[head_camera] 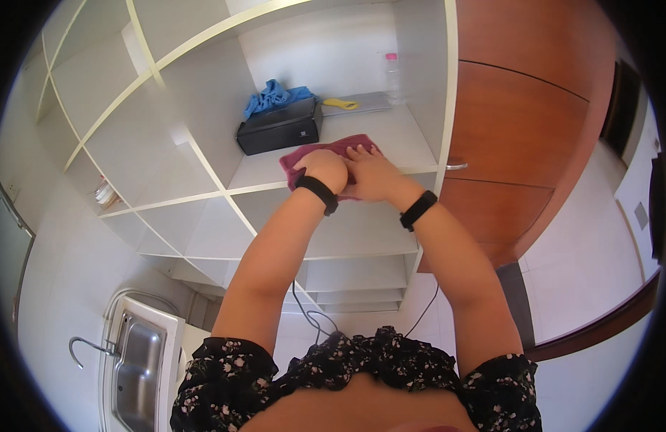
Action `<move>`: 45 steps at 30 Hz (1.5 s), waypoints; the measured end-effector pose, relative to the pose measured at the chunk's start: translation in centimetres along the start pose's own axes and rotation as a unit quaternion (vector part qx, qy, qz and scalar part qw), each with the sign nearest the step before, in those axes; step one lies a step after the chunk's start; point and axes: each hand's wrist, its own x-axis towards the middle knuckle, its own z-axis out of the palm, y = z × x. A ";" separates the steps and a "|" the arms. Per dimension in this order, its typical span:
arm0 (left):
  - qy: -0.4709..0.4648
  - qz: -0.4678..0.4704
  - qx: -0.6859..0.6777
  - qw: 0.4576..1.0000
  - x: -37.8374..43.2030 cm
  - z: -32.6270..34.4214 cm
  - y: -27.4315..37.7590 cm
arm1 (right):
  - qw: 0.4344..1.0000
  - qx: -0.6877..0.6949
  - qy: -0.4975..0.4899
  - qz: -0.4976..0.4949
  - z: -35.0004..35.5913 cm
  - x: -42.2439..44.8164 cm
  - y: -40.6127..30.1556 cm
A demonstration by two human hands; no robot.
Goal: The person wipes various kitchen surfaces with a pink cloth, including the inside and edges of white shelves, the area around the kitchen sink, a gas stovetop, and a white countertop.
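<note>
A maroon cloth [341, 144] lies at the front of a white shelf board [414, 141], and part of it hangs over the front edge. My left hand [323, 166] is on the cloth with its wrist sharply bent. Its thumb side shows at the left, while the other fingers are hidden beneath the hand. Beside it, my right hand [373, 171] rests on the cloth from the right, fingers spread over the fabric. The two hands touch or nearly touch. Each wrist wears a black band.
Behind the cloth stand a black box [279, 127], a blue cloth [276, 96], a yellow-handled tool [341, 103] on a grey flat sheet [373, 101], and a clear bottle [392, 81] with a pink cap. A wooden cabinet door [505, 129] adjoins at right; a steel sink [138, 367] is lower left.
</note>
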 end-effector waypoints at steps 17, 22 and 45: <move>-0.050 0.276 -0.061 0.958 8.2 -6.9 0.3 | 0.937 -0.018 -0.208 0.280 -5.3 3.4 2.9; -0.105 0.223 -0.155 0.957 11.8 -8.8 2.2 | 0.930 0.017 -0.173 0.323 -7.5 3.9 5.4; -0.081 0.112 -0.236 0.962 11.7 -5.0 3.0 | 0.917 -0.052 -0.182 0.351 -3.3 6.8 9.6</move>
